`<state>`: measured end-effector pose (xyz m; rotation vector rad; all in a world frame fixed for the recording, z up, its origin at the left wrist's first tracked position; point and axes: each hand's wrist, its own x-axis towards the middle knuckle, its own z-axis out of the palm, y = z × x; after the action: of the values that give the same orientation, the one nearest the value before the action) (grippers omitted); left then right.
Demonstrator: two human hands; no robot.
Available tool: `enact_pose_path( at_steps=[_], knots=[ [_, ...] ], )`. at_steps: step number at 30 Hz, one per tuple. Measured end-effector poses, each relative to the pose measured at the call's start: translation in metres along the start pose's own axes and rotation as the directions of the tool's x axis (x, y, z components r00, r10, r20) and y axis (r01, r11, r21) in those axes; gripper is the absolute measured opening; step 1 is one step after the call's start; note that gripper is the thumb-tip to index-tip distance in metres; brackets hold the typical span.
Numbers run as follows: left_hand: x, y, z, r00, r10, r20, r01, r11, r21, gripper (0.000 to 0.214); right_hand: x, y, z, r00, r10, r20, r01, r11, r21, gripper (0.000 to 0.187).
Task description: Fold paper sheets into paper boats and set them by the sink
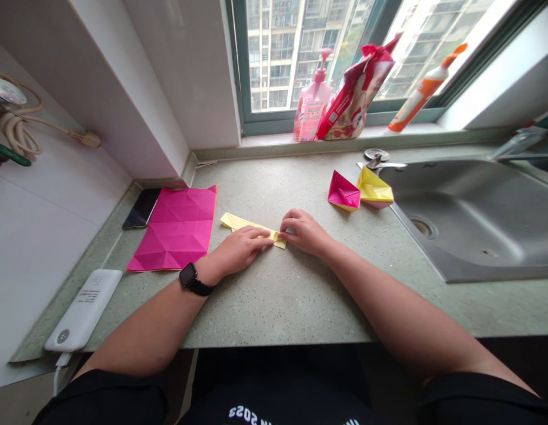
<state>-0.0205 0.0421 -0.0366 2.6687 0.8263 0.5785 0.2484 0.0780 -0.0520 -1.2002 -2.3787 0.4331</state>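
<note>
A folded yellow paper strip (240,222) lies on the speckled green counter (278,295). My left hand (240,248), with a black watch on the wrist, lies on the strip with its fingers pressed along it. My right hand (304,230) pinches the strip's right end with bent fingers. A creased pink paper sheet (179,227) lies flat to the left of my hands. Beyond my right hand sit two folded paper boats, one pink (343,191) and one yellow (374,189).
A steel sink (472,218) fills the right side, its tap base (376,156) behind the boats. On the sill stand a pink pump bottle (312,106), a red pouch (355,94) and an orange-capped bottle (422,91). A phone (141,208) and white power bank (85,307) lie at the left.
</note>
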Motion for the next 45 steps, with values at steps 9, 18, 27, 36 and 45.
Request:
enact_pose_path(
  at_steps=[9, 18, 27, 36, 45],
  knots=[
    [0.0, 0.0, 0.001, 1.0, -0.005, 0.011, 0.004, 1.0, 0.025, 0.036, 0.0, -0.001, 0.0, 1.0, 0.023, -0.002, -0.023, 1.0, 0.001, 0.009],
    [0.0, 0.003, 0.002, 1.0, -0.01, 0.008, 0.01, 0.999, 0.041, 0.037, 0.0, -0.001, 0.002, 0.999, 0.035, -0.009, -0.036, 0.999, -0.017, 0.009],
    [0.0, 0.003, 0.002, 1.0, -0.023, 0.021, 0.022, 0.999, 0.04, 0.037, 0.0, -0.002, 0.002, 0.999, 0.052, -0.005, -0.052, 0.999, -0.003, 0.008],
    [0.002, 0.004, 0.001, 0.999, -0.026, 0.025, 0.025, 0.999, 0.025, 0.03, -0.002, -0.004, 0.009, 0.996, 0.063, -0.059, -0.063, 0.998, -0.001, 0.017],
    [0.001, 0.002, 0.0, 0.999, -0.031, 0.015, 0.031, 0.999, 0.017, 0.024, -0.003, 0.005, 0.023, 0.978, 0.208, -0.009, -0.208, 0.976, -0.059, 0.059]
  ],
)
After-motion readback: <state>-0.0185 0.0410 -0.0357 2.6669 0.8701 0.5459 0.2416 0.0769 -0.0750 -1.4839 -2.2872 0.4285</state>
